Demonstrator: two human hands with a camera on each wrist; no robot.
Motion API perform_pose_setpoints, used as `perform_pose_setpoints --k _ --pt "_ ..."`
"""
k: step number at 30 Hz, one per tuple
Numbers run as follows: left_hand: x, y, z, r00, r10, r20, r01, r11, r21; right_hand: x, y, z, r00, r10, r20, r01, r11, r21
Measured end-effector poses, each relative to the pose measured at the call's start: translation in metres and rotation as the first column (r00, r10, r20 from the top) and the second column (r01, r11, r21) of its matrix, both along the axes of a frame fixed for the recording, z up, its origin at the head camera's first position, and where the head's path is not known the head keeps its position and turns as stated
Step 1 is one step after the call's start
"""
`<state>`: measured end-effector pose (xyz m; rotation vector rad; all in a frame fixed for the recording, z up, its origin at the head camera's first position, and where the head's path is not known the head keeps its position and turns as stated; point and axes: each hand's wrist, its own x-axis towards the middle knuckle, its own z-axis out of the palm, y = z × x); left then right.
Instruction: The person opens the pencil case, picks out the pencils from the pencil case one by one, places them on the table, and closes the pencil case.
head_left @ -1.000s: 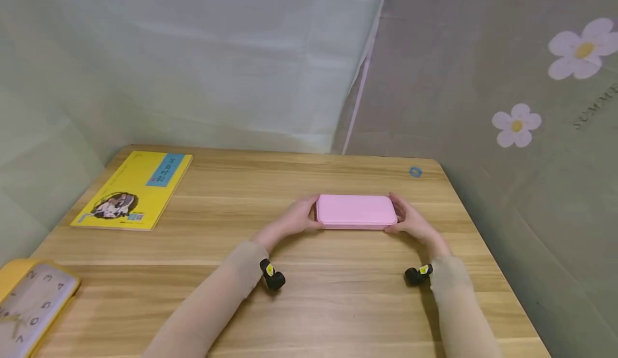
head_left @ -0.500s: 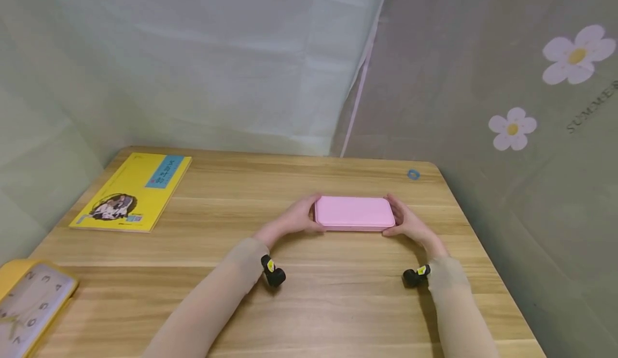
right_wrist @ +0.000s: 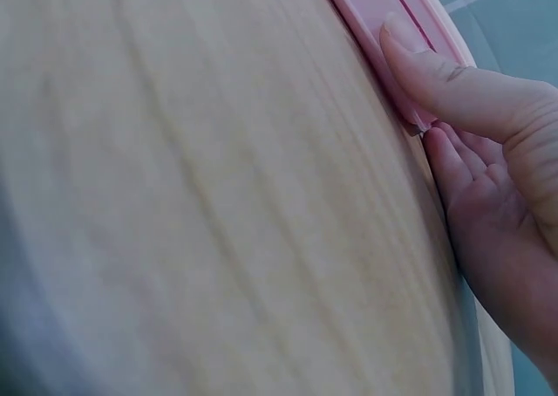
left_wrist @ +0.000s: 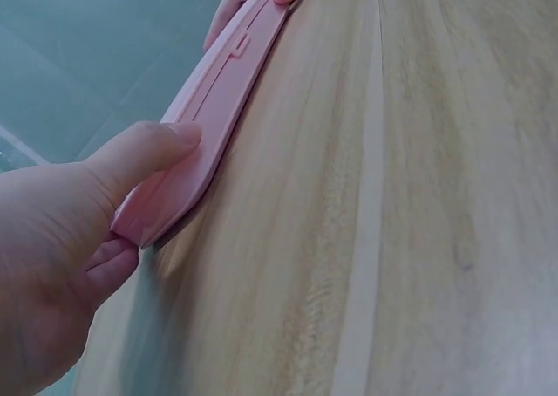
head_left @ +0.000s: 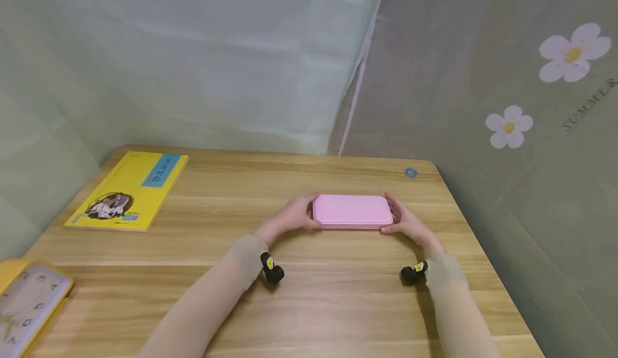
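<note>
- Pale hanging cloth (head_left: 232, 63) backs a wood-grain tabletop (head_left: 333, 315), with a grey-brown cloth (head_left: 434, 79) along the right, printed with white flowers and "SUMMER".
- Left hand (head_left: 293, 213) and right hand (head_left: 407, 221) are well apart, each clamped on one end of a pink case (head_left: 352, 210), thumb against its near side.
- That case lies lengthwise between them, right of centre toward the far part of the tabletop; whether it touches the wood or sits just above is hard to tell. Its lid looks closed, and a small catch (left_wrist: 240, 45) shows on the near side.
- Both wrists carry small black cameras below light sleeves.
- Beyond the right hand, near the far right corner, lies a blue ring (head_left: 407, 173).
- Far left, a yellow book (head_left: 127, 186) lies flat.
- Near left, a yellow-framed clock (head_left: 36, 304) is partly cut off.
</note>
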<state>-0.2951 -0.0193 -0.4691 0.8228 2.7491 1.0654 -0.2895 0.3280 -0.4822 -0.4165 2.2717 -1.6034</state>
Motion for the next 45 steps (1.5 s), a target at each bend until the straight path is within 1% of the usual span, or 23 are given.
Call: perform_pose_setpoints --k 4,9,16,17,18,19,24,25,30,33,36,41,45 --pt "-0.002 0.0 0.0 1.0 -0.008 -0.009 0.008 1.0 -0.007 -0.001 0.001 0.001 1.0 -0.001 0.003 0.001 1.0 0.005" --pt "0.0 -0.001 0.001 1.0 -0.008 -0.011 0.008 1.0 0.01 -0.002 0.001 0.001 1.0 0.009 0.001 -0.009 1.0 -0.004" --pt "0.002 -0.002 0.0 1.0 -0.016 0.017 0.016 1.0 0.017 0.0 -0.002 0.002 1.0 0.011 0.025 -0.011 1.0 -0.019" --pt "0.002 -0.003 -0.001 1.0 -0.017 0.014 0.017 1.0 0.022 0.0 -0.002 0.002 1.0 0.012 0.026 -0.011 1.0 -0.016" --pt "0.002 -0.003 -0.002 1.0 -0.02 -0.012 0.02 1.0 0.022 0.001 -0.003 0.002 1.0 0.018 0.021 -0.017 1.0 -0.01" --pt "0.002 -0.003 -0.002 1.0 -0.022 -0.019 0.022 0.999 0.028 0.001 -0.003 0.002 1.0 0.018 0.021 -0.018 1.0 -0.007" --pt "0.001 -0.002 -0.003 0.999 -0.02 -0.03 0.021 0.999 0.026 0.002 -0.003 0.004 1.0 0.027 0.007 -0.027 1.0 0.003" --pt "0.0 -0.002 -0.002 1.0 -0.015 -0.003 0.015 0.999 0.029 0.002 -0.003 0.005 1.0 0.022 0.008 -0.022 1.0 0.002" --pt "-0.003 -0.001 0.002 1.0 0.007 0.022 -0.007 1.0 0.014 0.002 -0.003 0.008 1.0 0.023 -0.005 -0.023 1.0 0.009" --pt "-0.005 -0.002 0.005 0.999 -0.002 0.033 0.001 1.0 0.008 0.002 -0.004 0.008 1.0 0.016 -0.004 -0.016 1.0 0.005" --pt "-0.008 -0.004 0.008 0.999 -0.027 0.04 0.026 0.999 0.022 0.003 -0.003 0.007 1.0 0.006 0.006 -0.006 1.0 -0.01" --pt "-0.015 -0.007 0.019 0.996 -0.064 0.063 0.062 0.997 0.04 0.003 -0.002 0.004 1.0 0.01 0.023 -0.009 0.999 -0.04" --pt "-0.02 -0.009 0.028 0.993 -0.035 0.112 0.03 0.999 0.041 0.003 0.0 0.002 1.0 0.016 0.021 -0.015 0.997 -0.073"
